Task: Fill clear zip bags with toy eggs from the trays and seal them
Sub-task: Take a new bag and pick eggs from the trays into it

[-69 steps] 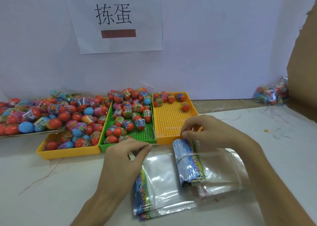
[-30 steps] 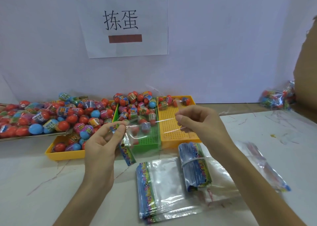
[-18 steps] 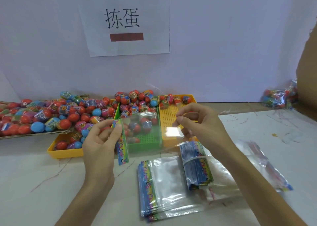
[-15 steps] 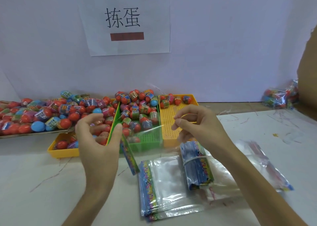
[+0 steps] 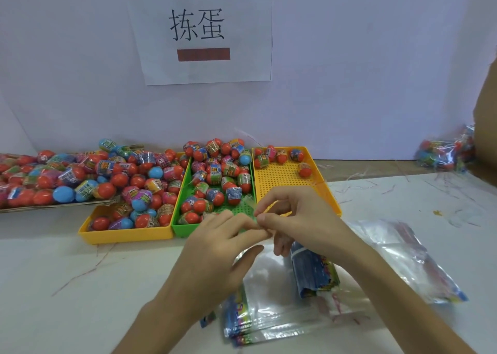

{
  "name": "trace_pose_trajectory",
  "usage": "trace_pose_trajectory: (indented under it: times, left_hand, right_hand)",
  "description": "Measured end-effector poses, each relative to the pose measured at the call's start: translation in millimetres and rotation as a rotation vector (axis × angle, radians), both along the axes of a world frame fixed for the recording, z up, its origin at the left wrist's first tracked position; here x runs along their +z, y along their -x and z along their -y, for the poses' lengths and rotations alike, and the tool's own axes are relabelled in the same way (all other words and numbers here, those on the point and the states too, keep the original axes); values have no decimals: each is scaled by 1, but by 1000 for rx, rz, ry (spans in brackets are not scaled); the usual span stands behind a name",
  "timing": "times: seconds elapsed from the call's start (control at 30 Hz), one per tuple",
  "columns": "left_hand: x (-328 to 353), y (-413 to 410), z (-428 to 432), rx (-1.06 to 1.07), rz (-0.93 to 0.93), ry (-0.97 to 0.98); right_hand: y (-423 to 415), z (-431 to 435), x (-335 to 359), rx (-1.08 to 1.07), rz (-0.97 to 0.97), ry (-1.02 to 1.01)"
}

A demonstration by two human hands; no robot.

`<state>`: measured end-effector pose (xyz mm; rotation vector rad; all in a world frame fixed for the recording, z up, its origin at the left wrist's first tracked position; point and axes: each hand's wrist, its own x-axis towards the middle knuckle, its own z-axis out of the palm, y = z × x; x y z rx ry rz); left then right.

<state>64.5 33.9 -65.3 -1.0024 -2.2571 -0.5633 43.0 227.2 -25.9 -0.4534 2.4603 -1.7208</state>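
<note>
My left hand [image 5: 215,248] and my right hand [image 5: 295,219] meet in front of the green tray [image 5: 185,228], and both pinch the top edge of one clear zip bag [image 5: 248,201]. The bag hangs down under my left hand; its printed bottom edge [image 5: 207,320] peeks out below the wrist. Toy eggs [image 5: 217,176] fill the green tray's far half. The left yellow tray [image 5: 126,235] is heaped with eggs. In the right yellow tray [image 5: 282,178] only a few eggs lie near the back. A stack of empty zip bags [image 5: 269,313] lies under my hands.
A banded bundle of bags [image 5: 314,275] rests on the stack. More loose clear bags [image 5: 403,259] lie to the right. A flat board piled with eggs [image 5: 40,176] sits at far left. Filled bags [image 5: 443,152] lie at the back right by the wall.
My hands lifted one bag off the stack and held it stretched wide in the air. Now they have come together at its top edge, lower and nearer the stack.
</note>
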Motion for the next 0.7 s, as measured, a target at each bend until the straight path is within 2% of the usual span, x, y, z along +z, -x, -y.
trace_pose_trajectory:
  times: [0.1, 0.23, 0.33, 0.5, 0.7]
  left_hand:
    - [2, -2, 0, -10, -9, -19]
    - [5, -7, 0, -37, 18, -73]
    - [6, -9, -1, -53, 39, -49]
    - [8, -7, 3, 29, 132, 29]
    - [7, -6, 5, 81, 191, 80]
  right_hand:
    - [0, 0, 0, -28, -25, -56]
    - [3, -2, -1, -115, -178, -218]
    - [3, -2, -4, -138, -229, -263]
    - [5, -1, -7, -142, -258, -298]
    - [6, -1, -8, -167, -289, -227]
